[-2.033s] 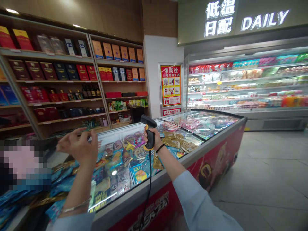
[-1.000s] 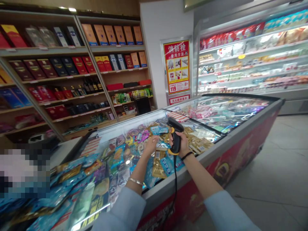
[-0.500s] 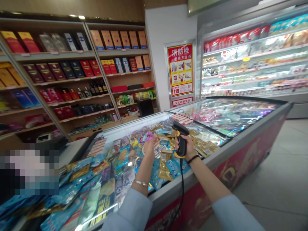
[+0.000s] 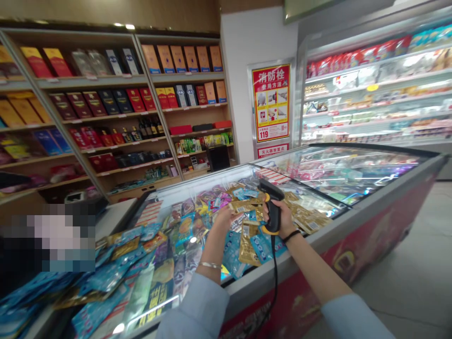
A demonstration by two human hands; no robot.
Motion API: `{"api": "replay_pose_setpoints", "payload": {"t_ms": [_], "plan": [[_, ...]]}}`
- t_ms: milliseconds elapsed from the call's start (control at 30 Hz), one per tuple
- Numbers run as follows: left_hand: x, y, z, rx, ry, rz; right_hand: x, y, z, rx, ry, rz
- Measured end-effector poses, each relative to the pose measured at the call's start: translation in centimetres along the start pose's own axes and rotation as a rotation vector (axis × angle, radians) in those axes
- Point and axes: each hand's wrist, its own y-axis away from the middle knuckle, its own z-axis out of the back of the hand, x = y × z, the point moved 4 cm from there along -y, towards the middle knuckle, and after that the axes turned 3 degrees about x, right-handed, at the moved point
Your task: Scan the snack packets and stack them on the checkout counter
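Barcode scanner (image 4: 274,212) upright, nose leftward

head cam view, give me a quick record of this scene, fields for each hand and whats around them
left hand: fingers spread, at a gold barcoded packet, can't tell if holding it
right hand: wrapped around the grip of a black-and-yellow barcode scanner
scanner cable: hangs down over the freezer edge
under hands: blue snack packets heaped on a chest freezer
behind: wooden shelves of boxes and bottles, refrigerated display case, fire hydrant poster
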Motion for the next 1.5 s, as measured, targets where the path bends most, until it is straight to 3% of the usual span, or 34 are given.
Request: {"api": "replay_pose_setpoints", "payload": {"t_ms": [133, 300, 467, 633, 833, 1000, 1500], "plan": [[-1.5, 0.3, 0.9, -0.005, 0.049, 0.017, 0.0, -0.2, -0.1, 0.018, 0.005, 0.021], [-3.5, 0.1, 2.2, -0.154, 0.084, -0.158, 0.3, -2.0, -1.2, 0.058, -0.010, 0.015], [-5.1, -0.2, 3.7, -0.246, 0.057, -0.310, 0.0, -4.5, -2.9, 0.147, 0.145, -0.056], [-7.2, -0.4, 6.5, -0.398, 0.029, -0.404, -0.8, -6.5, -4.7, 0.224, 0.297, -0.029], [-10.5, -0.7, 11.0, -0.373, -0.049, -0.578, -2.0, -8.0, -7.4, 0.358, 0.437, -0.043], [-10.1, -0.2, 13.6, -0.421, 0.011, -0.591, -2.9, -7.6, -8.1, 0.439, 0.500, -0.085], [-9.8, 0.1, 14.9, -0.476, 0.020, -0.580, -4.0, -6.2, -8.3, 0.590, 0.649, -0.168]]}}
